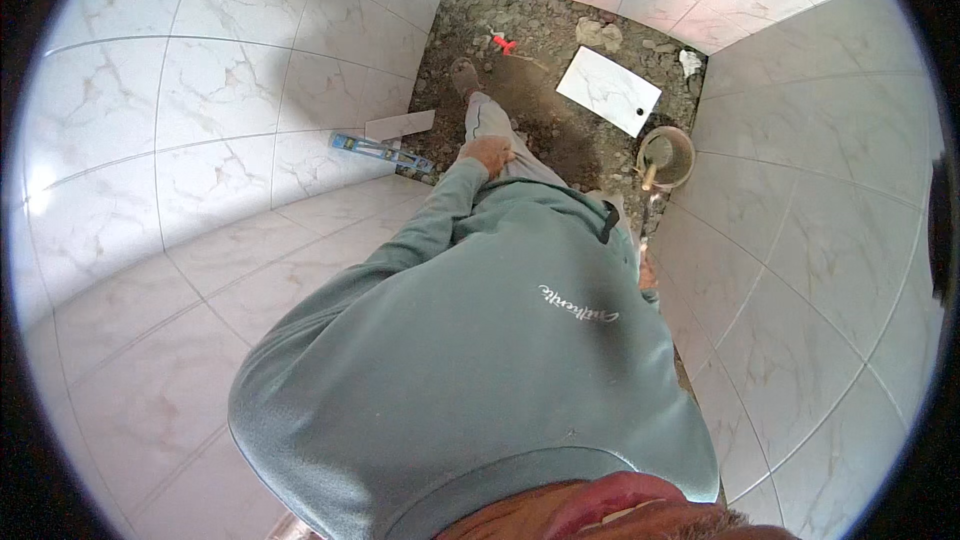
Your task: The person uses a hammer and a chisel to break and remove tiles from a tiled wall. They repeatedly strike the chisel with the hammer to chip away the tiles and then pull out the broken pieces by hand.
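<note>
Currently, work appears paused, with the left hand (490, 153) resting on the trouser leg (488, 119), its opening and grip indeterminable, like those of the mostly hidden right hand (648, 273); lifting the tile (605, 90), flat on the rubble floor (462, 22) near the bucket (690, 154), would require bending forward.

The left hand (488, 154) rests against pale trousers (532, 166), near a blue level (381, 151)

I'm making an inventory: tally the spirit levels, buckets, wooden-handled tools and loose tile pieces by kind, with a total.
Long blue spirit level: 1
Round beige bucket: 1
Wooden-handled tool: 1
Loose tile pieces (white marbled rectangle, pale narrow strip): 2
Total: 5
</note>
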The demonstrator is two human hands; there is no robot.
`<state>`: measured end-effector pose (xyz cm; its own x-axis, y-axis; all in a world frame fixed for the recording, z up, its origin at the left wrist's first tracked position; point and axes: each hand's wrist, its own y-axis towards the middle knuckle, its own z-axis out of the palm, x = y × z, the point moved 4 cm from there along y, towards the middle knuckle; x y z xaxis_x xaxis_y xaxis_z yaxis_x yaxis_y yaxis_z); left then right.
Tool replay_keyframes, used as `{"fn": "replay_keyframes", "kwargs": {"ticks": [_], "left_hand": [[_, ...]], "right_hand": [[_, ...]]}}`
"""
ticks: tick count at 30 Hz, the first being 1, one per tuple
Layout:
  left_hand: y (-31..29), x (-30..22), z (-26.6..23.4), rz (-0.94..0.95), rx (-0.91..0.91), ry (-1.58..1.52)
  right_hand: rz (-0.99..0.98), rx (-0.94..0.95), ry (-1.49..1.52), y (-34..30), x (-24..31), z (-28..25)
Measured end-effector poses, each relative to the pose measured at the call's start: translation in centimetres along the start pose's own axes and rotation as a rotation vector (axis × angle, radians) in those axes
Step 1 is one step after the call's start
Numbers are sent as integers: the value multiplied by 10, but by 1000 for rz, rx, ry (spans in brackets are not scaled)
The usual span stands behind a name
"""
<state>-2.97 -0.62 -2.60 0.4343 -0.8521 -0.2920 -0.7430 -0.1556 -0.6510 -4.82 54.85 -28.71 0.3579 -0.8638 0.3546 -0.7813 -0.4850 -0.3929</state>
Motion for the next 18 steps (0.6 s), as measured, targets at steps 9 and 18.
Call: {"fn": "replay_keyframes", "kwargs": {"ticks": [9, 18], "left_hand": [[81, 225, -103, 157, 314, -350], [108, 348, -135, 86, 764, -355]], "right_hand": [[-99, 23, 74, 174, 226, -52], [567, 355, 989, 220, 519, -205]]}}
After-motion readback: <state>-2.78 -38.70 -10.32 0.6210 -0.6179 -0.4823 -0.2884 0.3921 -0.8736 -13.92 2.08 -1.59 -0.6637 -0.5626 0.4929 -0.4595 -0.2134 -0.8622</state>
